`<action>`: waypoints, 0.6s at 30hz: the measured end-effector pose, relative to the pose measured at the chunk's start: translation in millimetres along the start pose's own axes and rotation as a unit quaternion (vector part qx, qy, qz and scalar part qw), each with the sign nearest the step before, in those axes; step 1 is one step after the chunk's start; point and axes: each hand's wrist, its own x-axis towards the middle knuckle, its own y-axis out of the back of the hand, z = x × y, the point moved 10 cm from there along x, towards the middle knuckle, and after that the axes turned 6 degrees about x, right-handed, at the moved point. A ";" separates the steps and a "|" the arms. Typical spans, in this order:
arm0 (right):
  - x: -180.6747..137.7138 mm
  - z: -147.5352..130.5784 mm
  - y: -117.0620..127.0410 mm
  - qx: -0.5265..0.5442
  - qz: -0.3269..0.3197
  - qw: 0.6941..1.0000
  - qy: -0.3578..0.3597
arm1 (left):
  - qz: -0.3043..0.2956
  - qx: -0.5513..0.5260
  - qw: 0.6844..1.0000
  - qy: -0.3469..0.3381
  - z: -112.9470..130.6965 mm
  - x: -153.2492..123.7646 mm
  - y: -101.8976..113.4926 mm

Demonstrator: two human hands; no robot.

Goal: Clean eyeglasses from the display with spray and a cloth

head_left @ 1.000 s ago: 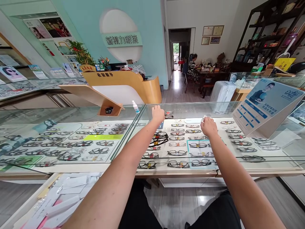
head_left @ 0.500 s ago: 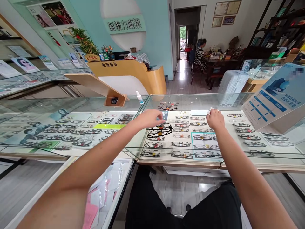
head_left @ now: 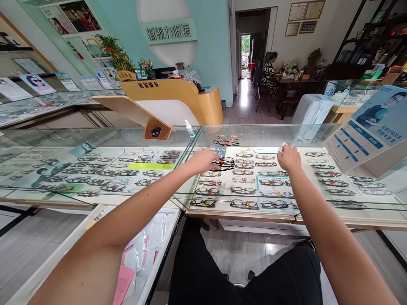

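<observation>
My left hand (head_left: 205, 161) is closed on a pair of black-framed eyeglasses (head_left: 227, 163), which sticks out to the right of its fingers above the glass showcase (head_left: 248, 132). My right hand (head_left: 290, 157) rests over the showcase farther right, its fingers pinched round a small white cloth or tissue (head_left: 282, 146). Another dark pair of glasses (head_left: 226, 142) lies beyond my left hand. Under the glass, rows of display eyeglasses (head_left: 243, 190) spread out below both hands.
A white spray bottle (head_left: 189, 128) stands on the glass by a tilted wooden mirror stand (head_left: 159, 132). At right is a blue-and-white sign (head_left: 365, 131). An open drawer (head_left: 159, 237) holds plastic packets at lower left. A person (head_left: 270, 74) sits at a far table.
My left hand has come down and closed on the black eyeglasses, which have shifted up and to the right. My right hand has stayed almost in place with the white cloth.
</observation>
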 end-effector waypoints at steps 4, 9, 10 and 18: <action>0.9 0.4 -0.5 -0.002 0.000 1.000 0.001 | 0.015 0.026 1.000 0.009 -5.8 25.4 2.2; 2.5 2.3 -1.4 -0.004 -0.002 1.000 0.000 | 0.035 0.030 0.999 0.030 -10.2 47.9 10.9; 2.9 2.8 -1.4 -0.004 -0.002 1.000 -0.001 | 0.043 0.030 0.998 0.036 -9.4 48.5 14.3; 3.5 4.5 1.5 0.005 -0.001 1.000 -0.007 | 0.126 -0.087 0.988 0.001 70.0 -65.8 39.3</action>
